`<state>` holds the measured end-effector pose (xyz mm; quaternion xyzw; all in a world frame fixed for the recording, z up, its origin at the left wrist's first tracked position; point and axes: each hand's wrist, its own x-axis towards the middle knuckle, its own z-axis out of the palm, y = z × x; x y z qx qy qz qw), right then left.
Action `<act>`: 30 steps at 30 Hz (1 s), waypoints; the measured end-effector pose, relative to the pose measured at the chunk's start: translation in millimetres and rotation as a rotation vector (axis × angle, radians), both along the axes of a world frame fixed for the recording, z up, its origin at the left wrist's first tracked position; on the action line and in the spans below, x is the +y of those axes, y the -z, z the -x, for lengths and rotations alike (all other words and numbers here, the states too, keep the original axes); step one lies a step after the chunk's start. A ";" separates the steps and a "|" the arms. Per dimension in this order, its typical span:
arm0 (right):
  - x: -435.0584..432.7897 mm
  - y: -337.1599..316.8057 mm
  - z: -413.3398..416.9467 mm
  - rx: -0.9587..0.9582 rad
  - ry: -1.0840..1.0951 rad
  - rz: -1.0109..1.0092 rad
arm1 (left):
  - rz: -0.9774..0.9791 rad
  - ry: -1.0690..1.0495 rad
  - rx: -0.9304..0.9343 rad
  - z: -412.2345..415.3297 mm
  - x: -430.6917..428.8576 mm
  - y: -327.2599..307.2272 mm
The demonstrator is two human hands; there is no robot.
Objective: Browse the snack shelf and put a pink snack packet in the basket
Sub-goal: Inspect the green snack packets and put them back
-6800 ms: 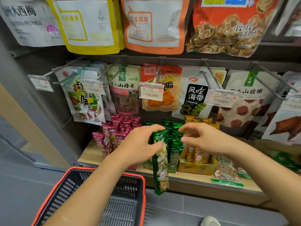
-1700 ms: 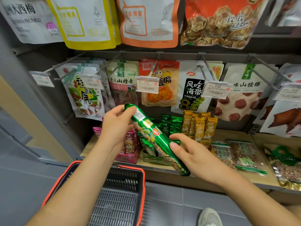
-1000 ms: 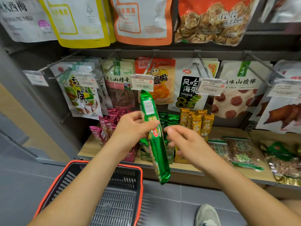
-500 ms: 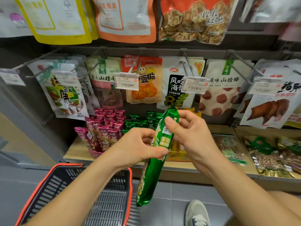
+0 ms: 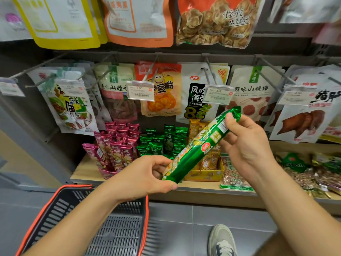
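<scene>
A long green packet [image 5: 195,151] is held tilted before the shelf [image 5: 83,172] — left hand [image 5: 145,179] pinching its lower end, right hand [image 5: 247,145] curled round its upper end — while the pink packets [image 5: 120,146] stand upright on the shelf, above the basket [image 5: 77,186].

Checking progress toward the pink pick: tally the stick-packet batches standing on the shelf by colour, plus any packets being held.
Pink batch: 1
Green batch: 1
Yellow batch: 1
Held green packet: 1
Held pink packets: 0
Total: 3 batches on the shelf, 1 packet held.
</scene>
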<state>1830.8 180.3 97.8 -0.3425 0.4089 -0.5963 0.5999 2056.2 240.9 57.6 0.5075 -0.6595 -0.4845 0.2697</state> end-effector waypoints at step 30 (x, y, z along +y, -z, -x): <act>-8.2 13.1 4.5 0.043 -0.031 -0.083 | -0.112 -0.380 0.417 -41.3 -8.0 -6.7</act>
